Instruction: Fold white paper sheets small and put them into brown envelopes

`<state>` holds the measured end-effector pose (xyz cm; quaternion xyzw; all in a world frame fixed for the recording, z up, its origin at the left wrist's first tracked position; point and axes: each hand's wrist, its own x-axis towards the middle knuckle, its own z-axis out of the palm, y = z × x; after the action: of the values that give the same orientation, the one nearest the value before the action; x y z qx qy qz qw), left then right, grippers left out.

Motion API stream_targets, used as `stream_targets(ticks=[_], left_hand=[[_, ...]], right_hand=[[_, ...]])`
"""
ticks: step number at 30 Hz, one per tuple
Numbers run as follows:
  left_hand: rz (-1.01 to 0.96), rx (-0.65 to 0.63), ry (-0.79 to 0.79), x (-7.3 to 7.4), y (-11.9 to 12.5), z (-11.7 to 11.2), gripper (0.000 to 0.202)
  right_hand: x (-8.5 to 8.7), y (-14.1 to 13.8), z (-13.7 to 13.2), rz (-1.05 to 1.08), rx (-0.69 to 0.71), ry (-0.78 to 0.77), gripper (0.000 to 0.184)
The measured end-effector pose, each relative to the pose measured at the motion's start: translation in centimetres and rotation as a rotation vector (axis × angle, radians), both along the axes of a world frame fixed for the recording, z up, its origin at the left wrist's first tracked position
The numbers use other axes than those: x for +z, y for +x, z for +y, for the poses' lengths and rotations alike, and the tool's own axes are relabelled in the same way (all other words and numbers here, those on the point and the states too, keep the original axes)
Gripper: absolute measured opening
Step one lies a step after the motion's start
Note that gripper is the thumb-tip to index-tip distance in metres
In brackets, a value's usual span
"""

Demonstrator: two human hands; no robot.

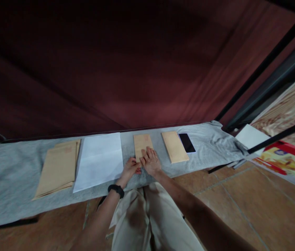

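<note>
A small brown paper envelope (141,141) lies on the grey cloth in front of me. My left hand (130,169), with a black band on its wrist, pinches the near left corner of that envelope. Across the near part of it my right hand (151,162) lies flat, fingers stretched out, hiding the near right corner. To the left is a stack of white paper sheets (100,160) with a crease across the middle. Further left rests a pile of larger brown envelopes (59,167). Right of my hands sits another pile of small brown envelopes (175,146).
A phone (187,143) lies beside the right envelope pile. The grey cloth (207,143) covers a long narrow bench against a dark red curtain (137,69). At the right are black metal bars (262,69) and a red and yellow box (288,162) above the tiled floor.
</note>
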<state>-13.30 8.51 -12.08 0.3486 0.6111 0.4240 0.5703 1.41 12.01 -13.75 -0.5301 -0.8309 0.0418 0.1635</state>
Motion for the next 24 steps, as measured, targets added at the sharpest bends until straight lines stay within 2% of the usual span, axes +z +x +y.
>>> stream_targets(ticks=[9,24], left_hand=[[0.021,0.001,0.02,0.82,0.08,-0.38,0.04],[0.045,-0.008,0.01,0.53,0.29,-0.39,0.027]], right_hand=[[-0.03,-0.02,-0.12,0.024,-0.029,0.022,0.055],[-0.53,0.23,-0.22,0.004,-0.136,0.05,0.056]])
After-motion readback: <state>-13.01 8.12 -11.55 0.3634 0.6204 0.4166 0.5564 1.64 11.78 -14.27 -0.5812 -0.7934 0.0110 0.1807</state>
